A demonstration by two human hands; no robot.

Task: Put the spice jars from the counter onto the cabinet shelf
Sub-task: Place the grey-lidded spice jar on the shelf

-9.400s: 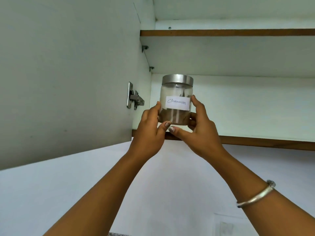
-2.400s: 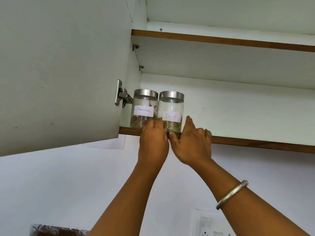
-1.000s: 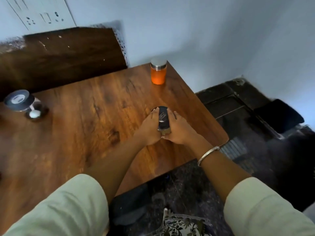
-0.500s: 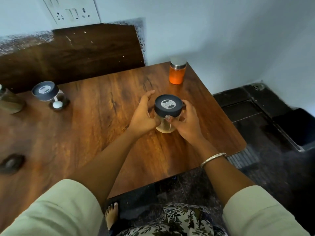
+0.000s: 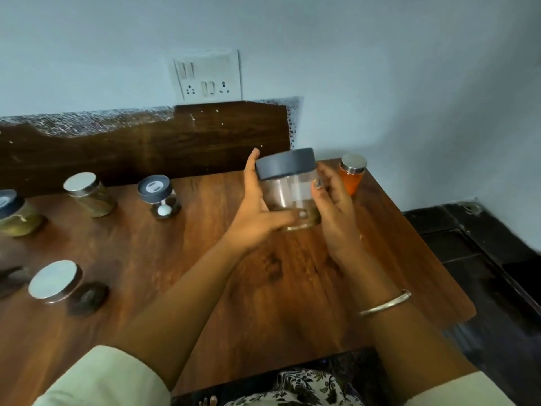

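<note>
A clear glass jar with a dark grey lid [image 5: 288, 186] is held up above the wooden counter [image 5: 175, 273]. My left hand [image 5: 257, 209] grips its left side and bottom. On its right side is my right hand [image 5: 333, 209]. An orange spice jar with a metal lid [image 5: 352, 177] stands at the far right corner, just behind my right hand. Further left stand a grey-lidded jar [image 5: 159, 196], a steel-lidded jar of brown spice [image 5: 89, 193] and a steel-lidded jar [image 5: 57, 281]. The cabinet shelf is out of view.
Another dark-lidded jar of greenish spice [image 5: 14, 213] sits at the left edge. A dark wooden backsplash [image 5: 146, 145] and a wall socket plate [image 5: 207, 76] lie behind the counter. Right of the counter is dark floor [image 5: 483, 273].
Earlier both hands set two jars on the cabinet shelf. Then they closed on the grey-lidded jar on the counter and have now raised it off the surface, with the view tilting up.
</note>
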